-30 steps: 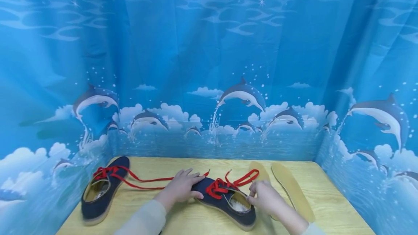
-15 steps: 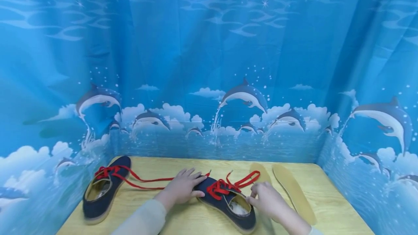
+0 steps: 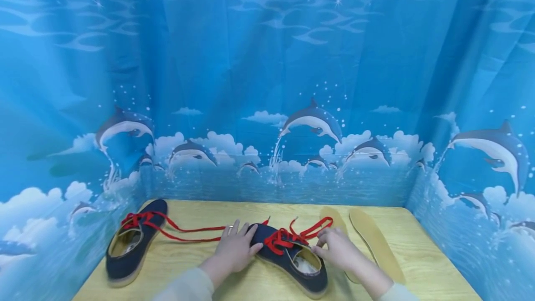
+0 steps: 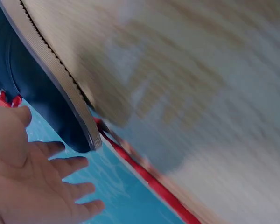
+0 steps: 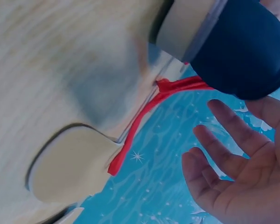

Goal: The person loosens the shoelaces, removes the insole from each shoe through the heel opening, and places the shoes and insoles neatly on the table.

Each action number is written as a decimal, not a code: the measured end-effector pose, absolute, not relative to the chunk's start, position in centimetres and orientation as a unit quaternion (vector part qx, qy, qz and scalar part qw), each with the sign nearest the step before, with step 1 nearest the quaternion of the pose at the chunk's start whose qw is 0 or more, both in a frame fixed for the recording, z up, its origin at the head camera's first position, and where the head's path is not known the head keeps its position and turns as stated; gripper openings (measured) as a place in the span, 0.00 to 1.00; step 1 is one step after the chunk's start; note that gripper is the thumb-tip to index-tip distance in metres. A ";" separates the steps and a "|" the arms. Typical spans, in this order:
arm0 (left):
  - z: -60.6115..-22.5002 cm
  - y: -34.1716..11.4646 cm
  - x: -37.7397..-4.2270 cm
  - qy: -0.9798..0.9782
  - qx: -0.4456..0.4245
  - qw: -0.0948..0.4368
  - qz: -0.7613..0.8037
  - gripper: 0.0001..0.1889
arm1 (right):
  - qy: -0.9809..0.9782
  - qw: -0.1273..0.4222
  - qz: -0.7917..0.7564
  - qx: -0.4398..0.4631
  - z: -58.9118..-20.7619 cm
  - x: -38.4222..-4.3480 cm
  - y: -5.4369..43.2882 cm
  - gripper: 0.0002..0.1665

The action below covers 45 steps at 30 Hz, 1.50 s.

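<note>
A navy canvas shoe point(image 3: 298, 273) with red laces point(image 3: 277, 240) lies on its sole, toe to the left. My left hand point(image 3: 235, 250) is at its toe, fingers spread and thumb along the near side. In the left wrist view, the left palm point(image 4: 28, 177) shows nothing held beside the rubber-edged toe point(image 4: 72, 107). My right hand point(image 3: 338, 247) is beside the shoe's opening, thumb toward the collar. The right wrist view shows that hand's fingers point(image 5: 228, 126) loosely bent with nothing between them, and the thumb overlapping the heel point(image 5: 245, 51).
A matching shoe point(image 3: 148, 257) stands at the left, its long red laces point(image 3: 188, 231) running right past my left hand. Two tan insoles lie at the right: the outer insole point(image 3: 378, 245) and another insole point(image 3: 332, 217) partly behind my right hand. A blue dolphin-print curtain point(image 3: 267, 82) surrounds the wooden table point(image 3: 192, 268).
My left hand has drawn back slightly left from the toe, its fingers pointing more forward. My right hand has shifted a little up along the collar. The shoe has barely moved.
</note>
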<state>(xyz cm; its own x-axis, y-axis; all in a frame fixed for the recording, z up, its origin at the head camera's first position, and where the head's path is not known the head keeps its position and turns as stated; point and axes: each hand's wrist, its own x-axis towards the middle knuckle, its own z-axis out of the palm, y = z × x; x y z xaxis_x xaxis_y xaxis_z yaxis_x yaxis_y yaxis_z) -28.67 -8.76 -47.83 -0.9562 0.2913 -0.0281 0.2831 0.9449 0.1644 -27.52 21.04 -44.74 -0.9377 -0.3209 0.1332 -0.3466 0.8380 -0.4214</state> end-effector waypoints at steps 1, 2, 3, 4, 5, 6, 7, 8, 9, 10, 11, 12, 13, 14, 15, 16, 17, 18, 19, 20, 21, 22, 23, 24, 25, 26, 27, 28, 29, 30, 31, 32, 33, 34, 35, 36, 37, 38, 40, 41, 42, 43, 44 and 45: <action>-47.9 -8.6 -28.6 0.987 0.138 0.025 0.083 0.35 | -0.958 0.025 0.226 0.176 -44.9 -27.5 21.1 0.11; -47.9 -8.4 -28.6 0.988 0.130 0.025 0.085 0.35 | -0.957 0.022 0.227 0.178 -45.0 -27.5 21.1 0.11; -48.0 -8.3 -28.6 0.988 0.123 0.026 0.087 0.35 | -0.957 0.022 0.226 0.182 -45.1 -27.5 21.0 0.11; -48.0 -8.2 -28.7 0.989 0.118 0.028 0.090 0.34 | -0.955 0.024 0.226 0.188 -45.1 -27.4 21.0 0.11; -48.1 -8.1 -28.8 0.989 0.114 0.027 0.092 0.34 | -0.954 0.026 0.227 0.194 -45.2 -27.3 21.0 0.11; -48.2 -8.0 -28.9 0.989 0.111 0.026 0.096 0.34 | -0.953 0.029 0.227 0.200 -45.2 -27.3 20.9 0.11; -48.3 -8.0 -29.0 0.989 0.109 0.025 0.098 0.34 | -0.952 0.032 0.226 0.204 -45.1 -27.2 20.8 0.12; -48.3 -8.0 -29.1 0.989 0.108 0.024 0.102 0.34 | -0.952 0.033 0.224 0.206 -45.1 -27.1 20.7 0.12; -48.4 -8.0 -29.2 0.988 0.108 0.021 0.107 0.33 | -0.952 0.034 0.223 0.208 -45.1 -27.0 20.6 0.12; -48.5 -8.0 -29.3 0.988 0.109 0.018 0.112 0.33 | -0.952 0.033 0.222 0.208 -45.1 -26.9 20.5 0.12; -48.6 -8.0 -29.4 0.987 0.110 0.015 0.117 0.33 | -0.953 0.031 0.222 0.206 -45.2 -26.8 20.4 0.12; -48.8 -8.0 -29.6 0.986 0.112 0.012 0.122 0.32 | -0.953 0.030 0.222 0.206 -45.2 -26.7 20.3 0.12; -48.9 -8.0 -29.7 0.986 0.113 0.008 0.126 0.32 | -0.952 0.030 0.223 0.207 -45.2 -26.6 20.2 0.12; -49.0 -8.0 -29.9 0.985 0.115 0.004 0.130 0.31 | -0.952 0.031 0.223 0.208 -45.3 -26.5 20.1 0.13; -49.1 -8.0 -30.1 0.984 0.117 0.000 0.134 0.31 | -0.951 0.031 0.226 0.210 -45.3 -26.3 20.0 0.13; -49.2 -8.0 -30.3 0.983 0.120 -0.006 0.137 0.30 | -0.950 0.032 0.227 0.213 -45.2 -26.2 19.8 0.13; -49.2 -8.0 -30.4 0.983 0.122 -0.009 0.140 0.30 | -0.949 0.034 0.228 0.216 -45.2 -26.0 19.6 0.13; -49.3 -8.0 -30.6 0.982 0.124 -0.013 0.144 0.30 | -0.948 0.037 0.228 0.220 -45.2 -25.9 19.5 0.14; -49.3 -8.0 -30.7 0.981 0.126 -0.015 0.146 0.29 | -0.947 0.039 0.228 0.222 -45.2 -25.8 19.4 0.14; -49.3 -8.0 -30.9 0.980 0.128 -0.016 0.149 0.29 | -0.947 0.040 0.227 0.223 -45.2 -25.7 19.2 0.14; -49.3 -8.0 -31.0 0.980 0.130 -0.016 0.153 0.28 | -0.947 0.043 0.226 0.226 -45.2 -25.6 19.0 0.14; -49.3 -8.0 -31.2 0.979 0.131 -0.015 0.157 0.28 | -0.947 0.046 0.222 0.227 -45.2 -25.5 18.8 0.14; -49.3 -8.0 -31.4 0.978 0.132 -0.013 0.161 0.28 | -0.947 0.050 0.220 0.229 -45.2 -25.4 18.6 0.14; -49.4 -8.0 -31.6 0.977 0.135 -0.014 0.163 0.28 | -0.947 0.053 0.216 0.230 -45.2 -25.4 18.5 0.15; -49.4 -8.0 -31.8 0.977 0.137 -0.012 0.164 0.27 | -0.948 0.057 0.214 0.231 -45.2 -25.3 18.3 0.15; -49.4 -8.0 -32.0 0.976 0.138 -0.010 0.166 0.27 | -0.949 0.061 0.208 0.230 -45.2 -25.2 18.1 0.15; -49.5 -8.0 -32.3 0.976 0.139 -0.009 0.170 0.27 | -0.949 0.065 0.203 0.230 -45.2 -25.1 17.9 0.15; -49.5 -8.0 -32.5 0.975 0.140 -0.007 0.175 0.26 | -0.951 0.069 0.197 0.228 -45.2 -25.0 17.8 0.15; -49.5 -8.0 -32.7 0.973 0.140 -0.004 0.181 0.26 | -0.952 0.074 0.192 0.227 -45.3 -25.0 17.6 0.15; -49.5 -7.9 -32.9 0.972 0.140 -0.001 0.189 0.26 | -0.953 0.078 0.187 0.224 -45.3 -24.9 17.5 0.15; -49.5 -7.9 -33.1 0.971 0.138 0.003 0.196 0.26 | -0.954 0.083 0.183 0.222 -45.3 -24.9 17.3 0.15; -49.5 -7.8 -33.3 0.969 0.138 0.006 0.205 0.26 | -0.955 0.087 0.180 0.220 -45.3 -24.9 17.2 0.15; -49.4 -7.8 -33.5 0.967 0.138 0.007 0.213 0.26 | -0.955 0.090 0.179 0.217 -45.3 -24.9 17.0 0.15; -49.4 -7.7 -33.7 0.965 0.138 0.010 0.221 0.26 | -0.956 0.092 0.179 0.213 -45.3 -24.9 16.9 0.16; -49.4 -7.7 -33.8 0.964 0.138 0.011 0.228 0.26 | -0.956 0.094 0.179 0.211 -45.3 -24.9 16.7 0.16; -49.4 -7.7 -34.0 0.962 0.138 0.012 0.233 0.25 | -0.957 0.094 0.180 0.207 -45.4 -24.9 16.6 0.16; -49.5 -7.7 -34.1 0.961 0.137 0.012 0.239 0.25 | -0.957 0.094 0.181 0.204 -45.4 -24.8 16.4 0.17; -49.5 -7.6 -34.3 0.960 0.136 0.013 0.243 0.25 | -0.958 0.094 0.183 0.201 -45.4 -24.8 16.3 0.17; -49.6 -7.6 -34.6 0.959 0.134 0.017 0.248 0.25 | -0.958 0.096 0.183 0.198 -45.4 -24.8 16.0 0.17; -49.6 -7.6 -34.7 0.959 0.132 0.018 0.250 0.25 | -0.959 0.097 0.182 0.196 -45.4 -24.8 15.9 0.17; -49.6 -7.5 -34.8 0.959 0.131 0.019 0.252 0.25 | -0.959 0.099 0.183 0.194 -45.4 -24.7 15.8 0.17; -49.5 -7.5 -34.9 0.958 0.129 0.021 0.254 0.25 | -0.959 0.100 0.182 0.193 -45.3 -24.7 15.7 0.17; -49.5 -7.5 -35.0 0.958 0.128 0.023 0.256 0.25 | -0.959 0.102 0.182 0.193 -45.3 -24.7 15.6 0.17; -49.4 -7.5 -35.1 0.957 0.127 0.023 0.258 0.25 | -0.959 0.103 0.181 0.192 -45.3 -24.7 15.5 0.17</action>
